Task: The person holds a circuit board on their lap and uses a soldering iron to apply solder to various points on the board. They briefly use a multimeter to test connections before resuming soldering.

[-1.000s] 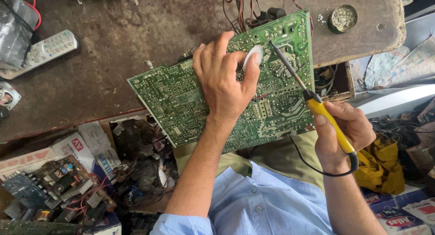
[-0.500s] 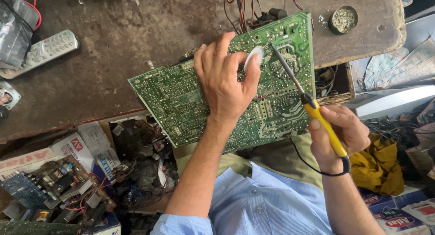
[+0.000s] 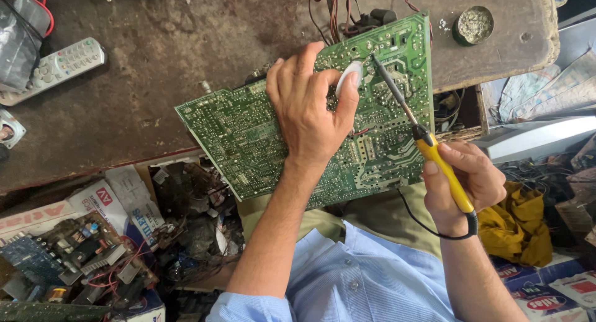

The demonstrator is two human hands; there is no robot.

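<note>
- We judge we are mid-soldering: our left hand lies flat on the green circuit board, fingers spread, thumb and forefinger pinching what may be a small white disc.
- Our right hand is clamped on the yellow soldering iron, tip on the board's far edge.
- Next calls for a steady tip.
- The board overhangs the worn worktop's near edge; a remote lies at the left edge, a small tin near the far right corner.

Shirt: light blue, buttoned front, small pale buttons
Sleeves: rolled up above the elbow
Trousers: olive-khaki
Hands: bare, no gloves
</note>
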